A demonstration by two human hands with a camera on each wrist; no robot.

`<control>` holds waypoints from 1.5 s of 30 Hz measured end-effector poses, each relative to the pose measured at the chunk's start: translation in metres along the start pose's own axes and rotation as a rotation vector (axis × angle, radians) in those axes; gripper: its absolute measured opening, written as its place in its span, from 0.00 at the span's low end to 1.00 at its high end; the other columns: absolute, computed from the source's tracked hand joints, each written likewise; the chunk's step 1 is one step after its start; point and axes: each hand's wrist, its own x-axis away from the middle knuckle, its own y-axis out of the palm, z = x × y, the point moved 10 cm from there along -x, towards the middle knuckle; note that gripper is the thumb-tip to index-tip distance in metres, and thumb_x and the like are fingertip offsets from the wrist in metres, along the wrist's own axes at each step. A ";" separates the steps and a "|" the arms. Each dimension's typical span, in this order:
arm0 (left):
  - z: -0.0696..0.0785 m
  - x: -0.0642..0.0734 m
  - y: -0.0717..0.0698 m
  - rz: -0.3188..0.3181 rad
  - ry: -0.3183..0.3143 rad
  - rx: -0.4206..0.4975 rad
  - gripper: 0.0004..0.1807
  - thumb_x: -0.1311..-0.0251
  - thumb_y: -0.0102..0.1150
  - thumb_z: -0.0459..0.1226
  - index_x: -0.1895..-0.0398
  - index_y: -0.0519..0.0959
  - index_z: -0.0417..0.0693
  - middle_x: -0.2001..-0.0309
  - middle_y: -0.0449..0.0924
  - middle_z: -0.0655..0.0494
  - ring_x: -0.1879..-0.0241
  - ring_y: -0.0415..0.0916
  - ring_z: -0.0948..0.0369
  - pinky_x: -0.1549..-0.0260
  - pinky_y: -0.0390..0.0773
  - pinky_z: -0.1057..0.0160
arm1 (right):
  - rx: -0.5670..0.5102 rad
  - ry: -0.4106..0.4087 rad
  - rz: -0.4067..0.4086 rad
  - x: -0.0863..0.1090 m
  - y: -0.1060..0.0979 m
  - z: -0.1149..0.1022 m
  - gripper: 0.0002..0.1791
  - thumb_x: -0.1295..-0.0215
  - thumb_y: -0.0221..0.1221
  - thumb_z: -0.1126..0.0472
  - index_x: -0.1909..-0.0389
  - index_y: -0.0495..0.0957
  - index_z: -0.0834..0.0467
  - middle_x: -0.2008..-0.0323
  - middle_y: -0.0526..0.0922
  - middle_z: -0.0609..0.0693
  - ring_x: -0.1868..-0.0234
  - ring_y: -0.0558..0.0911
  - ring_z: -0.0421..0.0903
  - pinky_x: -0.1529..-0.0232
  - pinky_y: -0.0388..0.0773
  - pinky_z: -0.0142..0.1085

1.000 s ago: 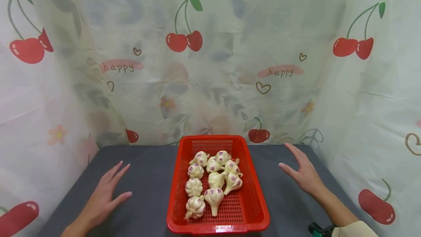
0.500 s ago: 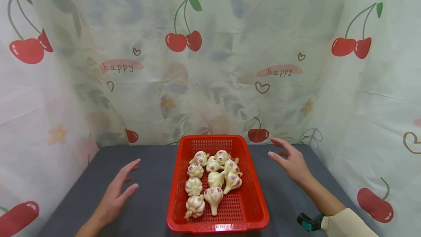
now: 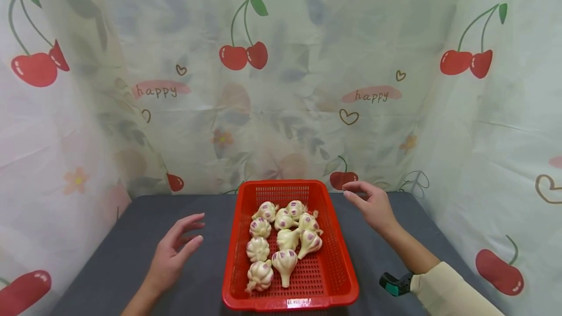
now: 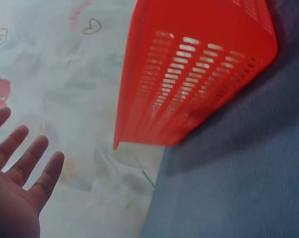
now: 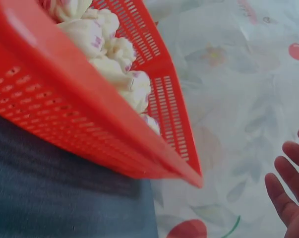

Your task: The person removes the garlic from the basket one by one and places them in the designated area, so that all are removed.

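A red perforated plastic basket (image 3: 322,277) stands on the dark table, with several white, purple-marked garlic bulbs (image 3: 285,262) lying mostly in its left and back parts. To its left, my left hand (image 3: 175,247) hovers with fingers relaxed and slightly bent, apart from the wall. On the other side my right hand (image 3: 372,204) is raised near the back right corner, thumb and fingers loosely bent. Neither hand holds anything. The left wrist view has the basket's side wall (image 4: 199,74) with the left fingers at the edge; garlic (image 5: 107,69) shows over the rim in the right wrist view.
The dark table (image 3: 189,296) extends on both sides of the basket. A patterned curtain (image 3: 281,111) with cherries and "happy" prints encloses the back and sides. A black and green wrist device (image 3: 395,284) sits by the right sleeve (image 3: 448,289).
Both hands have moved inward toward the basket, the left one rightward and the right one leftward. Their fingers have bent a little more. The basket and garlic stay in place.
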 end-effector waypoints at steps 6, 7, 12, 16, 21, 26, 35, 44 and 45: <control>-0.009 -0.001 0.006 0.077 -0.076 0.001 0.20 0.38 0.57 0.23 0.43 0.75 0.38 0.47 0.77 0.48 0.52 0.78 0.59 0.59 0.79 0.70 | -0.012 0.005 -0.020 -0.010 0.017 -0.004 0.11 0.33 0.62 0.59 0.57 0.83 0.61 0.60 0.84 0.51 0.60 0.80 0.47 0.59 0.79 0.35; -0.012 -0.001 0.006 0.090 -0.091 0.000 0.19 0.37 0.57 0.24 0.43 0.76 0.39 0.47 0.77 0.49 0.53 0.79 0.59 0.60 0.79 0.69 | -0.010 0.009 -0.026 -0.011 0.020 -0.004 0.10 0.33 0.62 0.59 0.57 0.83 0.61 0.60 0.84 0.51 0.61 0.81 0.47 0.60 0.79 0.35; -0.021 0.000 0.013 0.114 -0.135 0.015 0.16 0.38 0.59 0.26 0.46 0.78 0.39 0.49 0.78 0.48 0.55 0.80 0.59 0.61 0.80 0.68 | -0.019 0.034 -0.054 -0.016 0.036 -0.003 0.09 0.34 0.62 0.59 0.59 0.83 0.60 0.62 0.84 0.50 0.63 0.80 0.46 0.61 0.78 0.38; -0.031 0.003 0.022 0.083 -0.178 0.017 0.15 0.39 0.62 0.28 0.49 0.79 0.43 0.47 0.77 0.50 0.54 0.79 0.54 0.60 0.81 0.65 | -0.024 0.030 -0.080 -0.021 0.049 -0.004 0.08 0.34 0.63 0.59 0.59 0.83 0.60 0.63 0.84 0.50 0.64 0.79 0.47 0.62 0.78 0.40; -0.052 0.007 0.036 -0.026 -0.301 -0.011 0.18 0.40 0.66 0.36 0.47 0.79 0.48 0.41 0.73 0.51 0.49 0.76 0.48 0.57 0.80 0.60 | -0.026 0.074 -0.125 -0.026 0.067 0.000 0.08 0.35 0.63 0.59 0.59 0.82 0.59 0.63 0.83 0.50 0.62 0.79 0.48 0.60 0.78 0.42; -0.067 0.013 0.050 -0.123 -0.397 0.039 0.24 0.42 0.67 0.38 0.41 0.75 0.45 0.34 0.65 0.46 0.42 0.69 0.44 0.53 0.78 0.55 | 0.003 0.101 -0.169 -0.029 0.084 0.004 0.08 0.35 0.63 0.59 0.59 0.82 0.59 0.63 0.84 0.49 0.61 0.80 0.48 0.58 0.78 0.41; -0.078 0.015 0.067 -0.157 -0.488 0.146 0.35 0.41 0.66 0.35 0.31 0.64 0.54 0.28 0.54 0.45 0.36 0.62 0.40 0.47 0.73 0.44 | -0.065 0.236 -0.320 -0.028 0.124 0.017 0.09 0.35 0.63 0.59 0.58 0.82 0.59 0.63 0.83 0.47 0.63 0.80 0.48 0.60 0.79 0.43; -0.097 0.025 0.086 -0.190 -0.631 0.321 0.41 0.40 0.65 0.34 0.26 0.57 0.56 0.27 0.51 0.42 0.34 0.59 0.39 0.53 0.78 0.47 | -0.085 0.294 -0.478 -0.022 0.160 0.023 0.16 0.35 0.63 0.58 0.53 0.80 0.65 0.61 0.83 0.51 0.56 0.81 0.59 0.60 0.81 0.52; -0.099 0.026 0.087 -0.198 -0.639 0.334 0.42 0.40 0.65 0.35 0.25 0.55 0.56 0.26 0.51 0.42 0.34 0.59 0.39 0.54 0.79 0.47 | -0.080 0.297 -0.494 -0.021 0.164 0.022 0.17 0.36 0.64 0.58 0.53 0.79 0.65 0.60 0.83 0.51 0.56 0.81 0.59 0.60 0.81 0.51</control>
